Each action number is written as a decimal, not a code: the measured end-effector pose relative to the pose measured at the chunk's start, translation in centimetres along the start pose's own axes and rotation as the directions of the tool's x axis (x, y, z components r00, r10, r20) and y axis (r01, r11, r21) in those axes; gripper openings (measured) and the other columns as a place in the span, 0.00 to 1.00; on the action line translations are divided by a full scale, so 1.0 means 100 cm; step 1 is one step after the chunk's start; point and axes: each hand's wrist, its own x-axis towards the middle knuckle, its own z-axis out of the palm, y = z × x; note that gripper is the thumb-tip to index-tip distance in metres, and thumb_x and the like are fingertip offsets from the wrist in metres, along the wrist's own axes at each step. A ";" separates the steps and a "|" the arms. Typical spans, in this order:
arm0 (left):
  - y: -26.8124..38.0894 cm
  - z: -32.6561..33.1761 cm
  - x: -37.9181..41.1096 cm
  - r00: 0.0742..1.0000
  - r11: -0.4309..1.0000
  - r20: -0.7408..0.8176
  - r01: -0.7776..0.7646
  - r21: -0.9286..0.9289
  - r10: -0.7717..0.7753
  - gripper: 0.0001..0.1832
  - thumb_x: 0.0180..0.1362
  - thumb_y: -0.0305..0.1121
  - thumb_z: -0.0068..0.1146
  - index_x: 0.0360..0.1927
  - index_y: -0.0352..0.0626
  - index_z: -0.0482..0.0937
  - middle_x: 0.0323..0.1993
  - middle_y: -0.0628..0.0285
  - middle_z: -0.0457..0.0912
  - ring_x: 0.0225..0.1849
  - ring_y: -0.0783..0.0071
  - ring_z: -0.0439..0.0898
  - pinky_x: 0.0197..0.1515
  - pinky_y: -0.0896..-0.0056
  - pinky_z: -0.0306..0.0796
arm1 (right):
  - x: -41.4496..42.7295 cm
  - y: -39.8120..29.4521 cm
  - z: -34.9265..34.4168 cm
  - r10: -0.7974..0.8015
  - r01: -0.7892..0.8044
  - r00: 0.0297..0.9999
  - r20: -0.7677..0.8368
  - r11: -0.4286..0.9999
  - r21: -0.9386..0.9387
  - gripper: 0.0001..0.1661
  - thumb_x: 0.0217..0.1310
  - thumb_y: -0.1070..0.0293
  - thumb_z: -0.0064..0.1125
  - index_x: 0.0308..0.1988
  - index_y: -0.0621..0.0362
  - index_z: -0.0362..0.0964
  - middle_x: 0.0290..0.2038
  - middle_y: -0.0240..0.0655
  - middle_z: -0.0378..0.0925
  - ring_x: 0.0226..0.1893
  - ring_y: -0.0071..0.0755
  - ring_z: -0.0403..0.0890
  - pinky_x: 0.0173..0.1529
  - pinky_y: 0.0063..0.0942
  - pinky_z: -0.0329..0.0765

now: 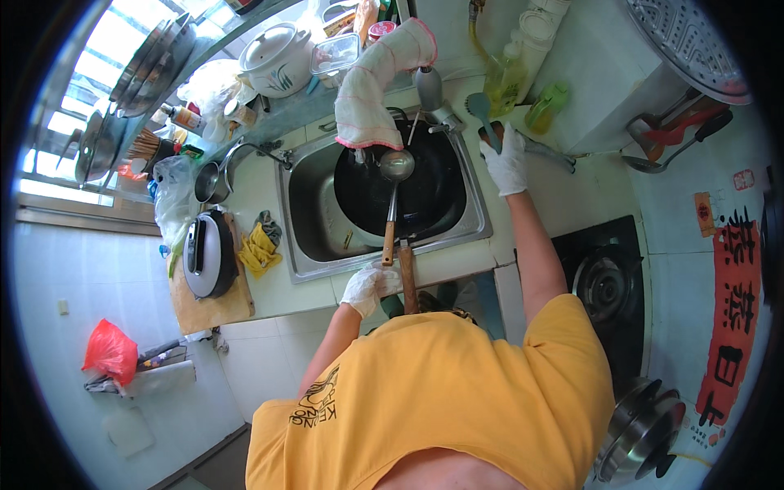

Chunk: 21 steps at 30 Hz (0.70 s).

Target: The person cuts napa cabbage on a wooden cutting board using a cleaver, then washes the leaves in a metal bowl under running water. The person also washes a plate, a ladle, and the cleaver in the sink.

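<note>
A black wok [429, 177] rests in the steel sink [306, 184], its wooden handle [408, 275] pointing toward my body. Across the wok lies a metal ladle [392, 202] with a wooden grip. My left hand [369, 288], in a white glove, is at the counter's front edge, fingers beside the wok handle; whether they grip it is unclear. To the right of the sink my gloved right hand [507, 162] closes around a grey-blue brush [479, 109]. A brown item under those fingers is partly hidden. Over the faucet [432, 92] hangs a white cloth sleeve [380, 86] with pink trim.
Left of the sink are a yellow cloth [260, 250], a wooden board [211, 309] carrying a grey-and-black appliance [210, 254], and a small pot [211, 182]. Detergent bottles [507, 76] stand behind my right hand. A black gas stove [606, 288] is at the right.
</note>
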 end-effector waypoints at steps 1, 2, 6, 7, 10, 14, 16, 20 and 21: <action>-0.002 -0.003 -0.001 1.000 0.999 -0.005 -0.022 0.031 0.023 0.18 0.64 0.29 0.53 0.55 0.33 0.71 0.43 0.52 0.83 0.45 0.58 0.85 0.52 0.57 0.80 | 0.008 -0.029 -0.001 -0.072 0.071 0.995 -0.071 0.997 -0.015 0.20 0.64 0.54 0.61 0.48 0.56 0.77 0.44 0.51 0.81 0.47 0.52 0.80 0.54 0.46 0.74; 0.005 0.012 -0.009 1.000 0.998 -0.019 -0.011 0.067 0.012 0.19 0.62 0.29 0.57 0.56 0.37 0.72 0.40 0.57 0.82 0.40 0.67 0.84 0.46 0.65 0.80 | 0.015 -0.049 -0.006 -0.139 0.133 0.978 -0.153 0.990 -0.048 0.20 0.64 0.53 0.60 0.48 0.56 0.77 0.42 0.51 0.81 0.47 0.52 0.81 0.54 0.45 0.74; 0.001 0.027 -0.013 0.998 0.976 -0.063 0.040 0.212 -0.027 0.16 0.62 0.38 0.62 0.51 0.47 0.76 0.32 0.71 0.77 0.27 0.81 0.73 0.30 0.77 0.67 | -0.040 -0.093 -0.040 0.189 -0.424 0.739 0.646 0.876 0.229 0.24 0.65 0.57 0.60 0.53 0.61 0.75 0.39 0.46 0.83 0.41 0.46 0.84 0.48 0.37 0.79; -0.001 0.024 -0.009 0.997 0.971 -0.046 0.071 0.227 -0.062 0.16 0.62 0.40 0.62 0.50 0.47 0.76 0.32 0.71 0.77 0.27 0.82 0.73 0.29 0.76 0.67 | -0.065 -0.096 -0.042 0.180 -0.578 0.565 0.805 0.783 0.229 0.21 0.65 0.59 0.60 0.52 0.61 0.76 0.36 0.44 0.84 0.39 0.42 0.85 0.46 0.34 0.80; -0.006 0.015 0.011 0.986 0.938 0.029 0.148 0.312 -0.165 0.17 0.63 0.47 0.62 0.48 0.48 0.78 0.32 0.72 0.77 0.28 0.81 0.74 0.29 0.75 0.67 | -0.183 -0.069 -0.026 -0.362 0.265 0.493 0.791 0.928 0.260 0.17 0.67 0.59 0.59 0.46 0.62 0.76 0.39 0.41 0.83 0.40 0.30 0.82 0.44 0.29 0.79; -0.002 0.029 0.015 0.984 0.931 0.062 0.137 0.339 -0.168 0.16 0.64 0.46 0.61 0.48 0.46 0.79 0.35 0.69 0.79 0.37 0.77 0.77 0.39 0.70 0.71 | -0.226 -0.148 -0.043 0.184 -0.922 0.074 0.980 0.387 -0.003 0.22 0.65 0.58 0.65 0.50 0.62 0.72 0.45 0.38 0.80 0.50 0.28 0.77 0.53 0.26 0.75; -0.015 0.003 0.043 0.965 0.856 0.248 -0.056 0.514 -0.086 0.15 0.66 0.44 0.59 0.47 0.45 0.79 0.36 0.68 0.80 0.39 0.77 0.77 0.42 0.69 0.72 | -0.240 -0.171 -0.032 0.252 -0.978 0.158 0.955 0.171 0.117 0.30 0.57 0.64 0.71 0.55 0.63 0.69 0.47 0.41 0.81 0.53 0.29 0.78 0.57 0.27 0.74; -0.008 0.021 0.031 0.935 0.948 0.312 0.065 0.312 -0.166 0.14 0.64 0.35 0.62 0.49 0.41 0.78 0.41 0.63 0.82 0.41 0.73 0.81 0.44 0.70 0.75 | -0.271 -0.165 -0.002 0.322 -0.855 0.358 0.876 0.490 0.170 0.27 0.50 0.67 0.68 0.51 0.59 0.74 0.45 0.42 0.83 0.46 0.37 0.84 0.53 0.32 0.77; -0.005 0.024 0.023 0.930 0.970 0.330 0.093 0.224 -0.165 0.14 0.63 0.34 0.63 0.50 0.40 0.78 0.42 0.62 0.82 0.41 0.73 0.82 0.43 0.71 0.75 | -0.271 -0.171 -0.006 0.359 -0.816 0.403 0.842 0.557 0.153 0.25 0.51 0.67 0.68 0.50 0.59 0.75 0.44 0.42 0.84 0.46 0.38 0.84 0.53 0.32 0.77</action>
